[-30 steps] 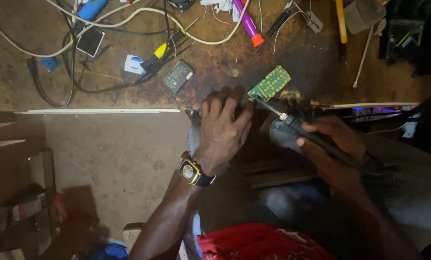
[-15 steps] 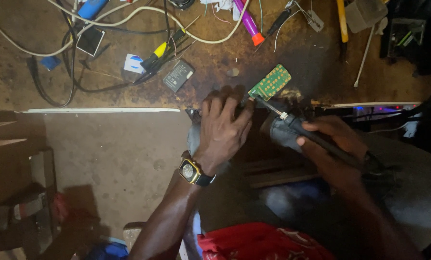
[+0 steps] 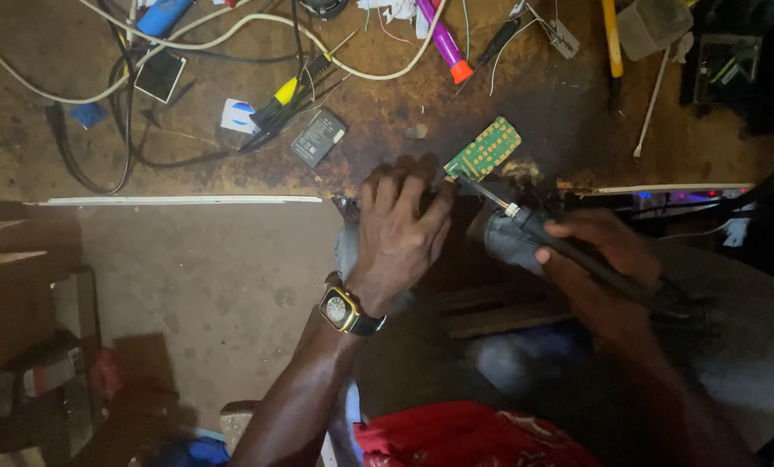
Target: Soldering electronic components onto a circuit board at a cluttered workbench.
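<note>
A small green circuit board lies at the front edge of a dark, stained workbench. My left hand, with a gold watch on its wrist, rests at the bench edge, its fingertips pinching the board's near corner. My right hand grips a dark-handled soldering iron. The iron's thin metal tip touches the lower edge of the board.
On the bench lie white and black cables, a flat black battery, a yellow-handled screwdriver, a purple marker with an orange cap and a small phone. Below the bench are a concrete floor and red cloth.
</note>
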